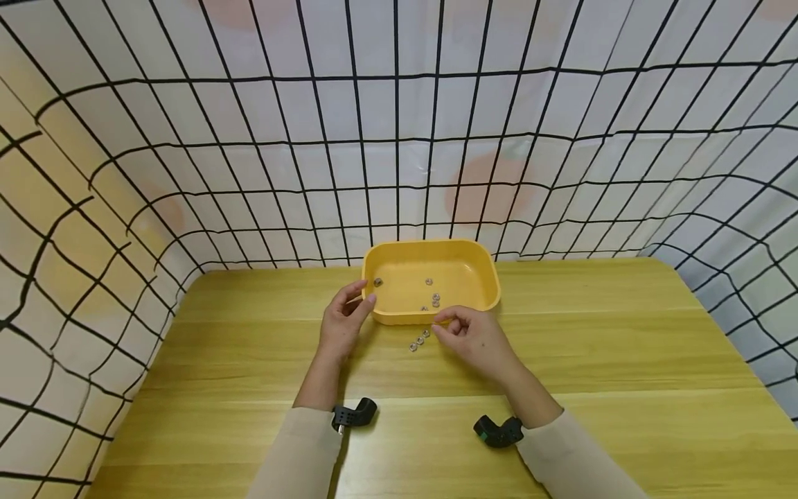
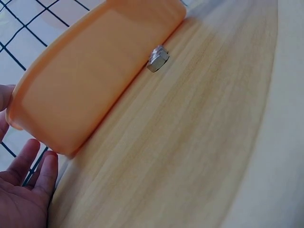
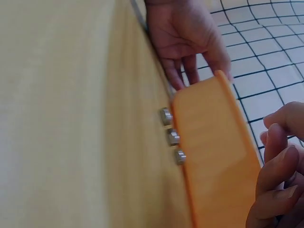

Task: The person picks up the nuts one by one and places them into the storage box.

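A shallow yellow plastic tray (image 1: pixel 430 318) stands at the back of the table. My left hand (image 1: pixel 343 326) holds its left end, the thumb (image 1: pixel 370 299) at the rim and the other fingers along the outside. Several metal hex nuts (image 1: pixel 436 300) lie inside the tray. In front of it, three more nuts (image 1: pixel 420 340) form a short slanting row on the wood, also seen in the right wrist view. My right hand (image 1: pixel 476 342) hovers at the tray's front rim, thumb and index finger close together, the other fingers curled. Whether a nut sits between those fingertips is hidden.
The tray and nuts rest on a wood-grain table (image 1: pixel 592 346). A black wire grid (image 1: pixel 399 142) with pale sheeting behind it rises along the back and both sides. Each wrist wears a black camera band (image 1: pixel 355 414).
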The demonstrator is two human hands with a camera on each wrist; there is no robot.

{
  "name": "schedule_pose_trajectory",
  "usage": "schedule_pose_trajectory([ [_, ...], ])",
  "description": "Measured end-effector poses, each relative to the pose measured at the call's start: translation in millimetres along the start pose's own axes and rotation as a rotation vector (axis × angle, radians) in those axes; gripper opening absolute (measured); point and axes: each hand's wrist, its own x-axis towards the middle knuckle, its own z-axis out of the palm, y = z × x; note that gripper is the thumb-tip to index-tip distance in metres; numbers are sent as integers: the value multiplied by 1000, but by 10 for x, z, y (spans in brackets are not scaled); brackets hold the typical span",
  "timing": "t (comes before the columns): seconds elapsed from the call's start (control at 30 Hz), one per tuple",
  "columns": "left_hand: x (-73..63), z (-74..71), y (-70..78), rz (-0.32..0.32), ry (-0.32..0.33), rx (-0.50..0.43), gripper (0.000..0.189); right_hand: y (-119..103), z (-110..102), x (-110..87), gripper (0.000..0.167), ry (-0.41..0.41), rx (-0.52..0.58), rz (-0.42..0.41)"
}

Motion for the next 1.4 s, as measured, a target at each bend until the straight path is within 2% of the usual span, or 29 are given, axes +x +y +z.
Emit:
schedule_pose_trajectory([
  [0.5, -5, -3, 2, 10, -4, -15, 44, 251, 98, -4, 17, -64, -75, 110],
  [0.67, -5, -3, 7, 16, -11, -16, 45, 290, 136, 17, 25, -101, -81, 117],
  [0.9, 1, -1, -6, 10, -8, -18, 45, 274, 199, 53, 32, -106, -152, 103],
  [1.13, 5, 2, -18, 15, -11, -22, 44, 260, 260, 80, 25, -75, -223, 69],
  [1.4, -6, -1, -19, 26, -9, -14, 44, 264, 300, 96, 12, -57, -251, 40],
])
